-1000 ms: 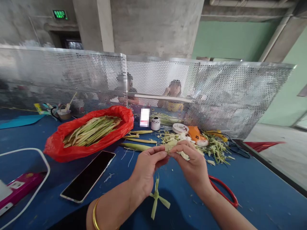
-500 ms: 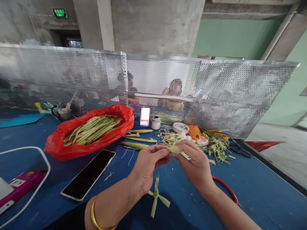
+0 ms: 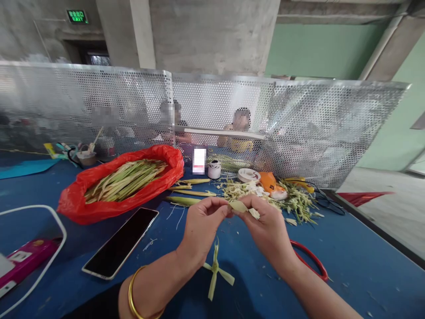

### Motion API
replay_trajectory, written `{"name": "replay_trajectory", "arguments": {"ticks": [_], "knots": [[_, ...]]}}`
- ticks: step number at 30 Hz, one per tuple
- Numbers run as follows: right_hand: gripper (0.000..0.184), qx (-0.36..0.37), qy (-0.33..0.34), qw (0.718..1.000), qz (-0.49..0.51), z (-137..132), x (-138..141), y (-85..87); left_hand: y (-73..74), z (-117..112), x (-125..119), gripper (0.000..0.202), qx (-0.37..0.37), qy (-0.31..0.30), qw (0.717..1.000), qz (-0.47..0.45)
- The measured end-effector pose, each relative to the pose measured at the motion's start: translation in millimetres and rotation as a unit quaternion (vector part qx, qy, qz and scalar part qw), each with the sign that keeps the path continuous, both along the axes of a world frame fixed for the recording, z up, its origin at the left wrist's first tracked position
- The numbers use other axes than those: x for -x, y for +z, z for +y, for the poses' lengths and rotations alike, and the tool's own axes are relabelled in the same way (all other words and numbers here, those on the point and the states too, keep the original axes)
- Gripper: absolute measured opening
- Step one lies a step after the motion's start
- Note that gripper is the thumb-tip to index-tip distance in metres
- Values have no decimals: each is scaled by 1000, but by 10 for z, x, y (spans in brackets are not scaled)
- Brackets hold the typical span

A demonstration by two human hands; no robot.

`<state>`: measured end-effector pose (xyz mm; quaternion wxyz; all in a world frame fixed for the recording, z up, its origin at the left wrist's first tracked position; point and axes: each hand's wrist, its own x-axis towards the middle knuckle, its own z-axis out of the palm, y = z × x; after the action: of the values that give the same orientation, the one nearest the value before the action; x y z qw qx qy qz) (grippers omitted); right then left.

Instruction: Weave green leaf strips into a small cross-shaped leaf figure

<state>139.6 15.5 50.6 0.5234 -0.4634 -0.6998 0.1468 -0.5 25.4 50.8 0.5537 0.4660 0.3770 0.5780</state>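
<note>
Between my two hands is a short pale-green leaf strip (image 3: 239, 206), folded or twisted near its right end. My left hand (image 3: 203, 228) pinches its left end between thumb and fingers. My right hand (image 3: 264, 226) grips the other end, and a loose pale flap shows beside the fingers. On the blue table below lies a small cross-shaped piece of knotted leaf strips (image 3: 215, 268), touched by neither hand. Behind my left hand, several long green-yellow leaves (image 3: 186, 200) lie flat.
A red plastic bag (image 3: 78, 210) of leaf strips and a black phone (image 3: 121, 243) lie left. Leaf scraps (image 3: 300, 206), a tape roll (image 3: 249, 174), a white jar (image 3: 214, 169) and an orange packet (image 3: 270, 182) stand before a perforated metal screen (image 3: 212, 104). Red-handled scissors (image 3: 308, 257) lie right.
Both hands keep hold of the leaf strip. The right fingers have shifted slightly, so more of the strip shows between the hands. The whole view has moved a little.
</note>
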Motion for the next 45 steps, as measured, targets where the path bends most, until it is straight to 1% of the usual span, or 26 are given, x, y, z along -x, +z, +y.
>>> {"name": "replay_trajectory", "arguments": {"ticks": [2, 5, 6, 9, 11, 14, 16, 19, 24, 28, 31, 33, 36, 38, 41, 45], "knots": [[13, 25, -3, 999, 30, -15, 12, 13, -1, -6, -4, 10, -11, 6, 1000, 5], [5, 45, -17, 996, 71, -18, 24, 7, -9, -18, -10, 9, -18, 12, 1000, 13], [6, 49, -23, 995, 82, -14, 26, 0, -12, -21, -12, 9, -18, 13, 1000, 16], [19, 56, -31, 993, 98, 1, 21, -22, -15, -30, -11, 8, -17, 12, 999, 25], [20, 52, -33, 994, 94, 7, 12, -29, -7, -33, -5, 8, -19, -3, 999, 34], [17, 43, -28, 995, 82, 10, -11, -23, 23, -33, 10, 11, -21, -29, 998, 56], [15, 46, -18, 996, 74, 9, -28, -13, 45, -28, 20, 11, -9, -38, 997, 64], [14, 54, -4, 996, 67, 7, -46, 4, 71, -21, 30, 9, 13, -49, 997, 52], [12, 59, 13, 996, 64, 9, -50, 2, 90, -23, 26, 10, 20, -52, 997, 46], [10, 62, 14, 996, 63, 16, -44, -20, 103, -20, 24, 9, 26, -49, 997, 59], [8, 59, 9, 996, 65, 19, -37, -25, 112, -13, 30, 8, 39, -53, 997, 47], [5, 52, 2, 996, 66, 21, -28, -23, 116, -5, 38, 9, 58, -56, 996, 34], [13, 25, -2, 998, 63, 22, -15, -20, 115, 10, 57, 13, 109, -66, 992, 5], [12, -2, -3, 999, 48, 21, -10, -20, 110, 22, 70, 16, 137, -75, 988, -18], [5, -42, -5, 999, 6, 14, -15, -25, 98, 37, 82, 17, 155, -79, 984, -41], [9, -78, -11, 996, -33, 8, -31, -46, 86, 45, 87, 18, 156, -86, 983, -50]]}}
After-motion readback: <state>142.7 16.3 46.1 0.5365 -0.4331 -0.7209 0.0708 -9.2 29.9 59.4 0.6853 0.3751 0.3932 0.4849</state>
